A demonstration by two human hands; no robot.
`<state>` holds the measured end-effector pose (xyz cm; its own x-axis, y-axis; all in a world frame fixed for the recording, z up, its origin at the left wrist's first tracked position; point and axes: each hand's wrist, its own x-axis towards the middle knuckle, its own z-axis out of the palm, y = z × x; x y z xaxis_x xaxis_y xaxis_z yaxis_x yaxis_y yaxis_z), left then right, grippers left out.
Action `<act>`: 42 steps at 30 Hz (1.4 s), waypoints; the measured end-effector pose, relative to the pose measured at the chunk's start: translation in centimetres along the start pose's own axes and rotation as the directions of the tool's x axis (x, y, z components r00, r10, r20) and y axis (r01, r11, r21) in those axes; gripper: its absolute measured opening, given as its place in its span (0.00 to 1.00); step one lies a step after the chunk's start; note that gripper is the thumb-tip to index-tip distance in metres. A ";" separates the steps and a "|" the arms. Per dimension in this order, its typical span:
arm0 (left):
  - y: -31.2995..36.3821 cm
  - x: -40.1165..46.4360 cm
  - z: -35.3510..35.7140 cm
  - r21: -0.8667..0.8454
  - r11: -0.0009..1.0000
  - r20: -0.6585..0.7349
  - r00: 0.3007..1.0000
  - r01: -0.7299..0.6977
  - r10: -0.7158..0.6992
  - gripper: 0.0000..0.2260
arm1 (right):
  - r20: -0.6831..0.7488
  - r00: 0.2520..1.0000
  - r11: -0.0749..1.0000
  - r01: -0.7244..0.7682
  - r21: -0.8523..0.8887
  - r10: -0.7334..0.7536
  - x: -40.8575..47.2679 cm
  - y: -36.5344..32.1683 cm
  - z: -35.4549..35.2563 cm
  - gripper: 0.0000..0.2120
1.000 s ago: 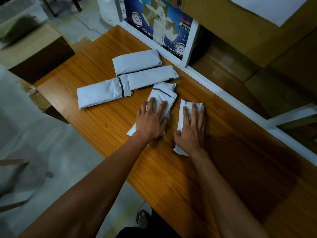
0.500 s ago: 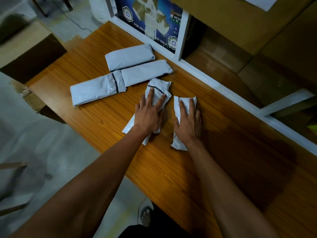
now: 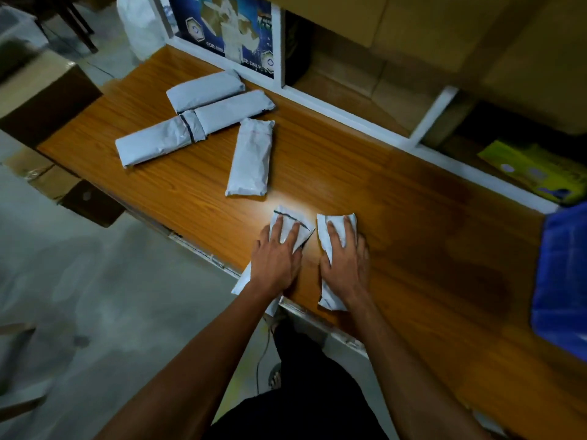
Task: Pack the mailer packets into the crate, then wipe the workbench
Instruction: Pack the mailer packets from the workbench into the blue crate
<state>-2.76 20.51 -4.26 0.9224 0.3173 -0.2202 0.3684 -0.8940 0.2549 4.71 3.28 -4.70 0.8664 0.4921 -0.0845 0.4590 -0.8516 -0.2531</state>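
Several grey-white mailer packets lie on the wooden workbench [image 3: 397,217]. My left hand [image 3: 276,255] presses flat on one packet [image 3: 287,222] whose near end hangs over the bench's front edge. Beside it, my right hand [image 3: 344,258] lies flat on a second packet [image 3: 333,231]. A third packet [image 3: 251,157] lies free just beyond them. Three more sit at the back left: a short one [image 3: 206,90], a long one [image 3: 235,111] and one with a dark band [image 3: 155,142]. A blue crate [image 3: 562,281] shows at the right edge.
White-framed shelving [image 3: 349,117] runs along the bench's far side, with a blue printed box [image 3: 222,30] and a yellow-green pack [image 3: 533,169] inside. Cardboard boxes [image 3: 41,90] stand off the left end. The floor [image 3: 95,281] lies below the front edge.
Both hands have slid their packets back toward the front edge. A packet stays where the left hand was. The view has swung right, bringing the blue crate in.
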 end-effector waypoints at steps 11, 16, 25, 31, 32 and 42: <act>14.6 -8.1 -0.3 -0.060 0.957 0.008 0.959 -0.283 0.284 0.29 | -0.217 0.943 0.967 -0.240 0.086 0.253 -14.1 9.8 -7.8 0.34; 25.3 -7.6 -2.8 -0.104 0.896 -0.113 0.900 -0.432 0.421 0.32 | -0.354 0.867 0.936 -0.338 0.098 0.350 -16.2 16.0 -15.2 0.35; 48.0 -8.7 -4.0 -0.179 0.782 -0.230 0.799 -0.596 0.556 0.29 | -0.526 0.696 0.859 -0.490 0.152 0.490 -21.6 32.8 -26.6 0.32; 61.4 -6.2 -2.1 -0.140 0.829 -0.207 0.835 -0.541 0.510 0.30 | -0.480 0.720 0.857 -0.487 0.165 0.502 -21.1 44.8 -31.3 0.31; 63.2 -5.5 -1.8 -0.129 0.847 -0.194 0.850 -0.516 0.489 0.30 | -0.447 0.736 0.855 -0.494 0.159 0.508 -20.5 46.4 -31.9 0.31; 71.0 1.0 3.5 -0.004 0.967 -0.105 0.962 -0.255 0.253 0.35 | -0.248 0.837 0.872 -0.477 0.106 0.488 -15.7 55.9 -30.4 0.33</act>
<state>23.88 -43.75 10.34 0.9925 0.1118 -0.0486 0.1214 -0.9442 0.3062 22.72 -57.53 11.83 0.9978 -0.0485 0.0452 -0.0338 -0.9586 -0.2828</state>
